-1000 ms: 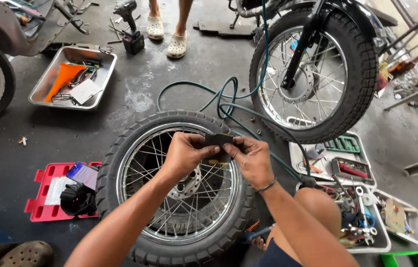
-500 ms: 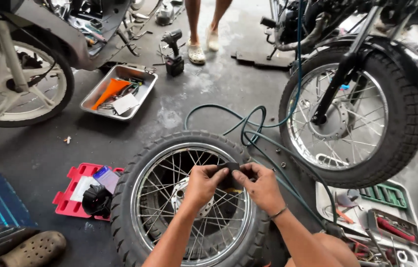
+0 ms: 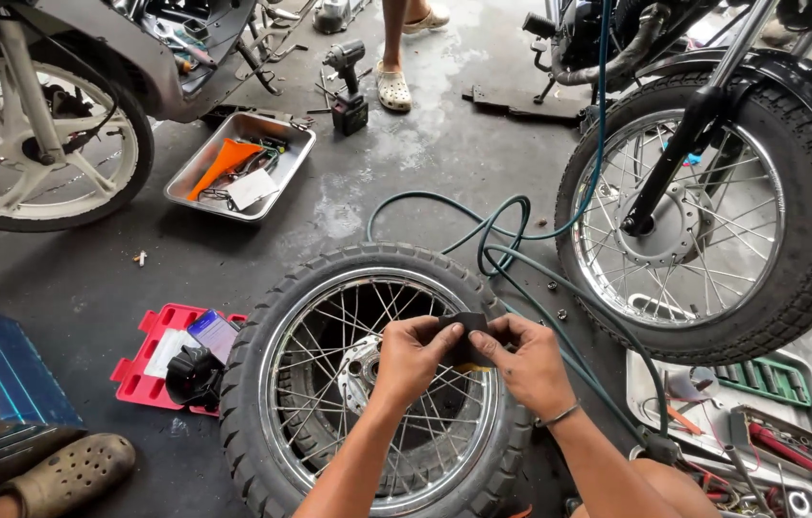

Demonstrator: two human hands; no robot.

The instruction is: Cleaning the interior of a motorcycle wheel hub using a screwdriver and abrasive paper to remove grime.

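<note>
Hands [image 3: 471,357] on black patch [image 3: 465,336]

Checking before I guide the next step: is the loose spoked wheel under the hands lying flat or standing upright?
Lying flat. The spoked wheel shows its full round face and hub to the downward camera, tyre sidewall on the concrete floor.

small black rubber piece [image 3: 466,338], pinched between both hands, above flat-lying spoked wheel [image 3: 374,384]

A red plastic case [image 3: 142,369] lies open on the floor left of the loose wheel, with a white card [image 3: 168,350] and a small blue-purple packet [image 3: 214,333] on it. In the metal tray [image 3: 283,173] lies a white paper slip [image 3: 252,189].
</note>
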